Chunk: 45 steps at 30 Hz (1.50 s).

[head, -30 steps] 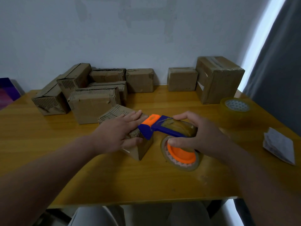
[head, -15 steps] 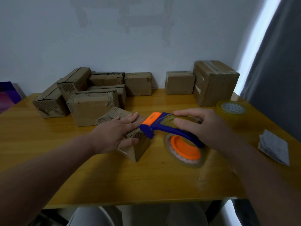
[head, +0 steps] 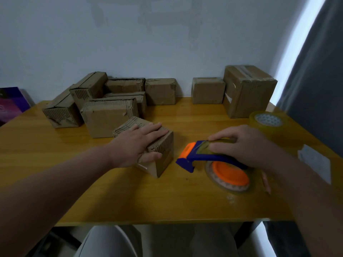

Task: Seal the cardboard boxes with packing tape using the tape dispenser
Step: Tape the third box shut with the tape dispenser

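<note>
Far left of the small box (head: 163, 154), a purple object (head: 11, 104) is seen beyond the edge of the table (head: 130, 197). Behind the box and to its left, a pile of cardboard boxes (head: 109, 115) is stacked near the wall (head: 167, 43). The small box is pressed down by the left hand (head: 137, 145), with fingers laid straight across its top and the thumb against its near side. Just right of the box, and apart from it, the tape dispenser (head: 204, 156) is gripped by the right hand (head: 245, 145), with fingers curled over its handle. Farther right, two boxes (head: 248, 91), a spare tape roll (head: 267, 121) and a white packet (head: 313, 160) are set.
</note>
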Available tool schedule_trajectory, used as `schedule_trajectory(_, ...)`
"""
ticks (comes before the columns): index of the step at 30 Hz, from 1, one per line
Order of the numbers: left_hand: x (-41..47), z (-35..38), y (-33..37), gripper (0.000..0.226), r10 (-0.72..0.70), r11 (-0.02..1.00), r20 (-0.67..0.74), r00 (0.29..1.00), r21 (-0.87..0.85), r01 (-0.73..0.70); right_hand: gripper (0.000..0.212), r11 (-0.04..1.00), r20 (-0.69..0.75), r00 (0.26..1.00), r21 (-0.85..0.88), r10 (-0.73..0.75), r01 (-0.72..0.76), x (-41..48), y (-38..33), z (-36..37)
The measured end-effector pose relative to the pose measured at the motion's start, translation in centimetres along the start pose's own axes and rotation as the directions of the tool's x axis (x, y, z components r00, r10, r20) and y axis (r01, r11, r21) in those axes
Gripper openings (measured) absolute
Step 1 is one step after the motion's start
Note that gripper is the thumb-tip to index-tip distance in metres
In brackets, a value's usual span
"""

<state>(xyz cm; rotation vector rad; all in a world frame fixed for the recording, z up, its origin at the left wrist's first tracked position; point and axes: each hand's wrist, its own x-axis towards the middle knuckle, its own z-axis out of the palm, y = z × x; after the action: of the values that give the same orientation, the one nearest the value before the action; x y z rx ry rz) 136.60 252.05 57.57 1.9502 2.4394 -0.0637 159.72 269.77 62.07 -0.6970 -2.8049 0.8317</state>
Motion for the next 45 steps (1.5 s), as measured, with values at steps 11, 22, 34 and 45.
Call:
schedule_trajectory(11,0.0,0.1,0.2,0.084,0.017,1.000,-0.003,1.000,0.022,-0.017,0.018,0.998,0.073,0.997,-0.042,0.039,-0.036,4.7,-2.6,2.7)
schedule_trajectory(22,-0.1,0.2,0.7,0.076,-0.017,1.000,-0.054,0.998,0.021,0.018,0.018,0.943,0.207,0.928,0.054,0.310,-0.328,7.8,-3.4,1.3)
schedule_trajectory(34,-0.6,0.2,0.7,0.073,0.004,0.999,-0.073,0.997,-0.039,-0.007,0.023,0.862,0.279,0.856,0.144,0.436,-0.486,6.3,-0.6,2.5)
schedule_trajectory(45,-1.8,-0.9,2.4,0.072,0.056,0.983,-0.067,0.996,-0.169,-0.066,0.091,0.740,0.084,0.890,0.524,0.448,-0.422,3.4,0.6,1.9)
